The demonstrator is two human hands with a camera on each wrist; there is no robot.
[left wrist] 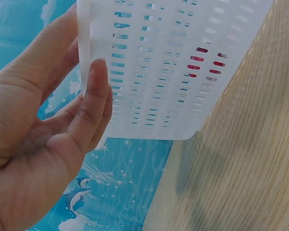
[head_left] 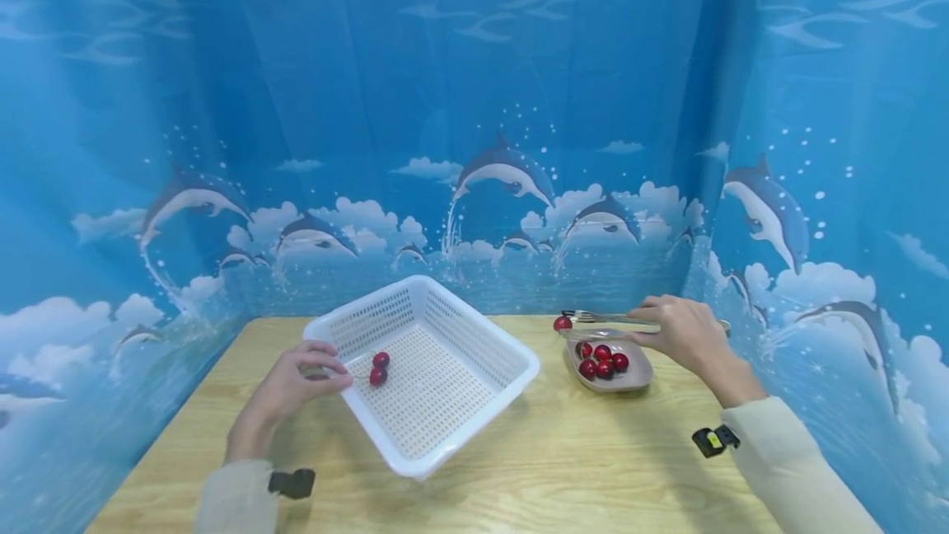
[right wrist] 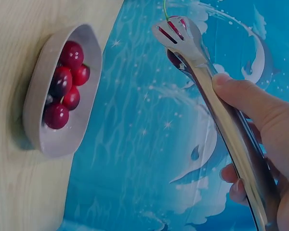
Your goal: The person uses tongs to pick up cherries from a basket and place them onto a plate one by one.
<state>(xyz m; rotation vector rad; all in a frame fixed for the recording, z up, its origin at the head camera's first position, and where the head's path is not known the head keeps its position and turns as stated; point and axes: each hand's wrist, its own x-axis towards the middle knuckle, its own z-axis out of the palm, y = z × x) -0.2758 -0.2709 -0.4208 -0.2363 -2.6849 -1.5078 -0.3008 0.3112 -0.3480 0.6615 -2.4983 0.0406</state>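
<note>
My right hand [head_left: 684, 334] grips metal tongs [right wrist: 216, 106], whose slotted tips clamp a red cherry [head_left: 563, 323] with a green stem. The tongs hang over the back left part of a small beige bowl [head_left: 642, 376] that holds several dark red cherries [right wrist: 62, 82]. On the left, my left hand [head_left: 296, 381] pinches the rim of a white perforated plastic basket [head_left: 474, 419], thumb and fingers on either side of its wall. Two cherries [head_left: 379, 369] lie inside that basket near its left wall; through the slots they show as red patches in the left wrist view.
A wood-grain table [head_left: 563, 452] bears the basket and the bowl. Blue curtain sheeting [head_left: 371, 105] printed with dolphins rises behind and along both sides of it. Each wrist carries a black strap [head_left: 292, 483].
</note>
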